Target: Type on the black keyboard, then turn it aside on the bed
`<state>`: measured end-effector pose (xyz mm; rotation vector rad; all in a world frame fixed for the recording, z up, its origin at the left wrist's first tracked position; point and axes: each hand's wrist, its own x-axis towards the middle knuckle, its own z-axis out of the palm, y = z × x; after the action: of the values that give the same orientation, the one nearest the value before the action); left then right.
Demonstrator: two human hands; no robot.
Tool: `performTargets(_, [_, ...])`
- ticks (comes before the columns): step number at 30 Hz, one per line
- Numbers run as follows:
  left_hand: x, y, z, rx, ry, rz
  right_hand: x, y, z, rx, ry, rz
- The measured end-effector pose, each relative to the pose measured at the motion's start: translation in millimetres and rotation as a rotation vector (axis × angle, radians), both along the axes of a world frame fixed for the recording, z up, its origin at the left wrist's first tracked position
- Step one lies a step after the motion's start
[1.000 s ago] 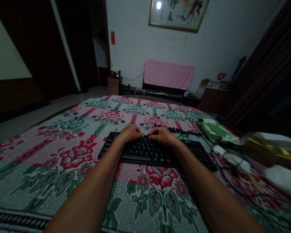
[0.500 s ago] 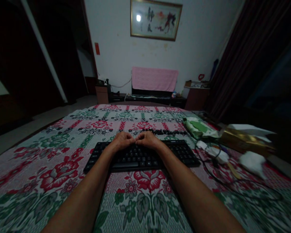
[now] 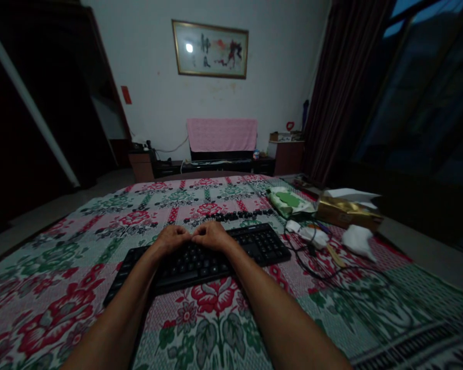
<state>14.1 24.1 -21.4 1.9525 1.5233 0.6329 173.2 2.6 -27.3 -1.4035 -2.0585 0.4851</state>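
Observation:
A black keyboard [image 3: 256, 244] lies on a flowered bedspread [image 3: 100, 231] in dim light. My left hand [image 3: 172, 238] and my right hand [image 3: 210, 235] rest side by side on its far rows, knuckles touching. Both have their fingers curled down in loose fists. What the fingertips grip is hidden behind the knuckles. Just beyond the keyboard lies a row of small black keycaps [image 3: 231, 216].
To the right lie a green and white packet [image 3: 289, 200], a gold box [image 3: 345, 214], a white wad [image 3: 357, 240], a small white device [image 3: 309, 235] and a looping black cable [image 3: 316, 267]. A pink cloth [image 3: 221, 134] covers a low cabinet at the far wall.
The view has swung right and up, so the keyboard and hands now sit further left. My hands have drawn together until they touch, still on the far rows.

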Motion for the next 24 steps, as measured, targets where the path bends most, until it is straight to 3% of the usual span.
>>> performTargets(11, [-1, 2, -6.6, -0.064, -0.118, -0.029, 0, 0, -0.3, 0.005, -0.059, -0.028])
performTargets(20, [4, -9, 4.5, -0.07, -0.12, -0.078, -2, -4, -4.6, 0.073, -0.035, -0.056])
performTargets(24, [2, -4, -0.1, -0.062, -0.105, -0.069, -3, -3, -3.8, 0.079, -0.038, -0.057])
